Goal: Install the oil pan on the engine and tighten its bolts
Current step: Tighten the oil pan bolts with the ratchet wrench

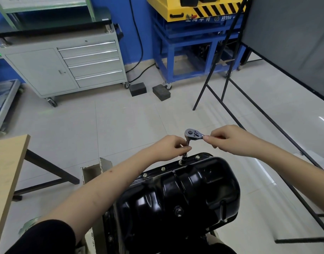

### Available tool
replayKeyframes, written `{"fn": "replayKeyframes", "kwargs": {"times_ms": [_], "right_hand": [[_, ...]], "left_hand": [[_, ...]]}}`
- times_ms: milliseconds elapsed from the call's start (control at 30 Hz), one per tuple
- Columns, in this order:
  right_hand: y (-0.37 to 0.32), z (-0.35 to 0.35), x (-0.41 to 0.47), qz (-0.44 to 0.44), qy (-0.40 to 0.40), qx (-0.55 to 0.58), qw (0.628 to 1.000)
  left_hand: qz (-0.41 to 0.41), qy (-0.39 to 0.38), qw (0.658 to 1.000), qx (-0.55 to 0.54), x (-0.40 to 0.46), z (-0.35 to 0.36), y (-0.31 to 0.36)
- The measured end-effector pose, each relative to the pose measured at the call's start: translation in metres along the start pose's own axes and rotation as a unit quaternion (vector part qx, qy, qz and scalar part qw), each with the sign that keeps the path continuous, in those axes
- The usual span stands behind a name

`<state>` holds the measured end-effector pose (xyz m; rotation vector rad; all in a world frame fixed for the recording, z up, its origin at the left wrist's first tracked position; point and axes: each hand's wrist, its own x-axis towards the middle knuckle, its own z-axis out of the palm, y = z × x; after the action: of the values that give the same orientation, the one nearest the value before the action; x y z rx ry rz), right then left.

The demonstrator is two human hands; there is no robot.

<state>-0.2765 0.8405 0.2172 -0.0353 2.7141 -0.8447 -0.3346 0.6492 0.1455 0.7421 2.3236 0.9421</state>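
Note:
A glossy black oil pan (186, 191) sits on the engine at the bottom centre, with several bolts (163, 169) along its far flange. A silver ratchet wrench (193, 134) stands on an extension with a socket (183, 160) set on a bolt at the pan's far edge. My left hand (171, 146) pinches the extension shaft just below the ratchet head. The ratchet's handle is gripped by my right hand (230, 140), and most of the handle is hidden in its fingers.
A wooden table (5, 173) stands at the left, a cardboard box (95, 169) beside the engine. A black metal frame (267, 114) with a dark panel runs along the right. Across the tiled floor are a grey tool cabinet (65, 66), two black blocks (161, 92) and a blue stand (190, 52).

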Motion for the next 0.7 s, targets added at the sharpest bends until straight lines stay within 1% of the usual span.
{"fn": "replayKeyframes", "kwargs": {"times_ms": [133,367,700], "right_hand": [[0.0031,0.0008,-0.0006,-0.016,0.000,0.004,1.000],[0.0050,0.0006,0.0012,-0.038,-0.003,-0.014,0.999],[0.0051,-0.0009,0.0032,-0.045,-0.010,-0.018,0.999]], "left_hand": [[0.015,-0.002,0.999,0.033,-0.0014,-0.0004,-0.0003],[0.019,-0.003,0.999,0.031,-0.0033,-0.0018,-0.0008],[0.015,-0.001,0.999,0.032,-0.0039,-0.0002,0.0005]]}}
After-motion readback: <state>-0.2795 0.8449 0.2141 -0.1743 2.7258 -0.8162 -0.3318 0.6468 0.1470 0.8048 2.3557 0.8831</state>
